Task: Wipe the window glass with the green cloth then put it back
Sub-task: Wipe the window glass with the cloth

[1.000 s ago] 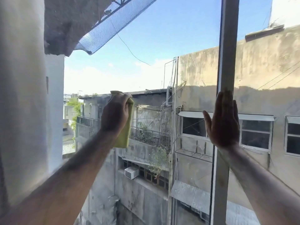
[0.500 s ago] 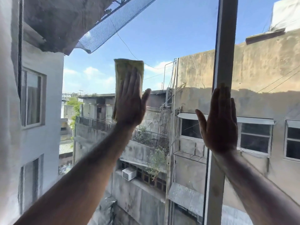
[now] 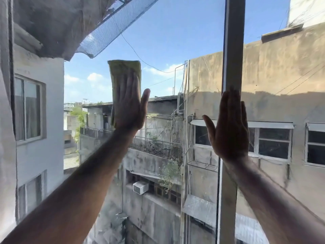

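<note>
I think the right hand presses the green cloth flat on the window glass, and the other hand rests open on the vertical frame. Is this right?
Not quite. The head view shows the left hand pressing the green cloth flat on the window glass; the right hand rests open on the vertical frame.

Two bare hands, left (image 3: 130,104) and right (image 3: 228,131); one folded green cloth (image 3: 123,71); one upright grey metal window frame bar (image 3: 233,41); one white air-conditioner box (image 3: 140,187).
</note>
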`<state>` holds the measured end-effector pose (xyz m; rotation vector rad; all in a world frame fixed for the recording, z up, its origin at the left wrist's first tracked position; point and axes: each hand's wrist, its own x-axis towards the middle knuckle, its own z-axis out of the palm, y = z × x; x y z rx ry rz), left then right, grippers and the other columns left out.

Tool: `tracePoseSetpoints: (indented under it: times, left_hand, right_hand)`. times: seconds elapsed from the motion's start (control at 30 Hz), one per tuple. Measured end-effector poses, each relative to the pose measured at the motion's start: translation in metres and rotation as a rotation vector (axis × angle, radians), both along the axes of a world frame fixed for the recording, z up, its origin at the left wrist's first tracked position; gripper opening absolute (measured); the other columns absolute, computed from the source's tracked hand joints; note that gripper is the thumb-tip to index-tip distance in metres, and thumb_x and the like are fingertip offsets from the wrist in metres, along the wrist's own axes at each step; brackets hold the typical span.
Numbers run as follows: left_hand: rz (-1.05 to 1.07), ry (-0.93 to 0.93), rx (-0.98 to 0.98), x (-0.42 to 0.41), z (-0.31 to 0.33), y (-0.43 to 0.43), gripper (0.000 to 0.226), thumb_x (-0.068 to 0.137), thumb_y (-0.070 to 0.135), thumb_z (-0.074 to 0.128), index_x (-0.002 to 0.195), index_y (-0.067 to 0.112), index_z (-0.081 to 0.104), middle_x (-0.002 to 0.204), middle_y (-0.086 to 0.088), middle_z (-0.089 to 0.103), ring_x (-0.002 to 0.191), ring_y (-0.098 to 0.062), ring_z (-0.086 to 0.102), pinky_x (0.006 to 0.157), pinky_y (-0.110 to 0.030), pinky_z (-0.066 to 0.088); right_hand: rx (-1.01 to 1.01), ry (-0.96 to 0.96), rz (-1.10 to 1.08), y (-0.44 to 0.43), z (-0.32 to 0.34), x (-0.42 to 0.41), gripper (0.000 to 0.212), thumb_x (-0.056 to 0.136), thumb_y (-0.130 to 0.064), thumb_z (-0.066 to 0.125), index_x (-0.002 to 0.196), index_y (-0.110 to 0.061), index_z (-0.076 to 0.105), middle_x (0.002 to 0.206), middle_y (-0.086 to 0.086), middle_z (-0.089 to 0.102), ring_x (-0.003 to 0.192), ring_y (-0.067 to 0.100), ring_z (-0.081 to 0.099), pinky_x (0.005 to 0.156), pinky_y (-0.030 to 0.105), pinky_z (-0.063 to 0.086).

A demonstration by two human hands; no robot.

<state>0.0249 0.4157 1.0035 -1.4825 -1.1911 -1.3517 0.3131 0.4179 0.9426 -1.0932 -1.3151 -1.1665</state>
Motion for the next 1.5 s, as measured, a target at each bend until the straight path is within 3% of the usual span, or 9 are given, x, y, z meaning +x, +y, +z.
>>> tracePoseSetpoints:
  times: [0.27,0.4,0.5,0.6,0.9,1.03,1.23,1.3,1.5]
  left_hand:
    - [0.017,1.114,-0.026,-0.003,-0.144,0.010,0.080,0.106,0.064,0.031,0.166,0.013,0.017,0.174,-0.010,0.018,0.164,-0.023,0.013,0.135,-0.043,0.009]
    - [0.119,0.736,-0.056,-0.081,-0.150,0.006,0.077,0.106,0.062,0.036,0.163,0.012,0.029,0.172,-0.013,0.027,0.163,-0.028,0.019,0.128,-0.057,0.029]
    - [0.107,0.150,-0.085,-0.068,-0.089,0.003,0.083,0.105,0.064,0.008,0.165,0.008,0.016,0.175,-0.013,0.013,0.164,-0.031,0.010,0.132,-0.056,0.018]
    - [0.035,-0.085,-0.071,-0.017,-0.024,0.001,0.082,0.105,0.064,0.005,0.166,0.010,0.010,0.177,-0.010,0.010,0.164,-0.029,0.007,0.134,-0.052,0.014]
    - [-0.033,1.071,-0.037,0.025,-0.127,0.010,0.084,0.104,0.068,0.037,0.164,0.011,0.026,0.173,-0.012,0.023,0.162,-0.027,0.020,0.132,-0.050,0.023]
    - [0.094,0.720,-0.051,-0.057,-0.153,0.002,0.076,0.106,0.062,0.038,0.160,0.009,0.035,0.169,-0.016,0.033,0.159,-0.032,0.029,0.124,-0.058,0.034]
    - [-0.001,0.013,-0.125,-0.005,-0.054,-0.006,0.085,0.102,0.067,0.004,0.166,0.011,0.009,0.176,-0.012,0.009,0.164,-0.029,0.004,0.134,-0.054,0.011]
    - [-0.013,0.073,-0.112,0.032,-0.029,-0.005,0.084,0.103,0.066,0.009,0.166,0.011,0.009,0.177,-0.012,0.009,0.164,-0.030,0.004,0.134,-0.053,0.009]
    - [-0.038,0.926,-0.052,0.083,-0.118,0.004,0.086,0.103,0.071,0.031,0.164,0.010,0.025,0.173,-0.012,0.024,0.163,-0.029,0.015,0.135,-0.049,0.009]
  right_hand:
    - [0.038,0.007,-0.001,0.000,-0.001,0.000,0.085,0.113,-0.060,0.026,0.165,0.005,0.018,0.175,0.025,0.016,0.165,0.036,0.017,0.135,0.050,0.023]
    - [0.032,0.014,0.009,0.002,-0.001,-0.001,0.088,0.111,-0.063,0.027,0.166,0.005,0.016,0.175,0.025,0.014,0.166,0.035,0.014,0.135,0.050,0.022]
    - [0.039,0.012,0.009,0.003,-0.001,-0.001,0.088,0.111,-0.063,0.029,0.166,0.005,0.016,0.175,0.025,0.014,0.165,0.035,0.015,0.135,0.050,0.022]
    - [0.040,0.012,0.006,0.003,-0.001,0.000,0.087,0.111,-0.062,0.029,0.166,0.005,0.017,0.175,0.025,0.014,0.165,0.035,0.015,0.135,0.050,0.022]
    - [0.054,0.014,0.010,0.000,-0.001,-0.001,0.084,0.112,-0.059,0.033,0.165,0.005,0.019,0.175,0.025,0.017,0.165,0.036,0.018,0.134,0.051,0.023]
    - [0.045,0.017,0.013,0.000,-0.001,-0.003,0.087,0.112,-0.062,0.031,0.165,0.006,0.018,0.175,0.026,0.016,0.165,0.036,0.017,0.134,0.051,0.024]
    - [0.025,0.008,0.024,0.000,0.000,-0.001,0.093,0.109,-0.068,0.028,0.166,0.005,0.017,0.175,0.026,0.014,0.166,0.034,0.015,0.135,0.050,0.022]
    - [0.032,0.006,0.027,-0.001,0.000,-0.001,0.091,0.110,-0.066,0.025,0.165,0.006,0.018,0.175,0.026,0.015,0.165,0.035,0.016,0.135,0.050,0.021]
    - [0.101,0.011,0.028,0.001,0.000,0.000,0.077,0.115,-0.051,0.030,0.163,0.008,0.025,0.172,0.027,0.023,0.163,0.038,0.022,0.133,0.052,0.026]
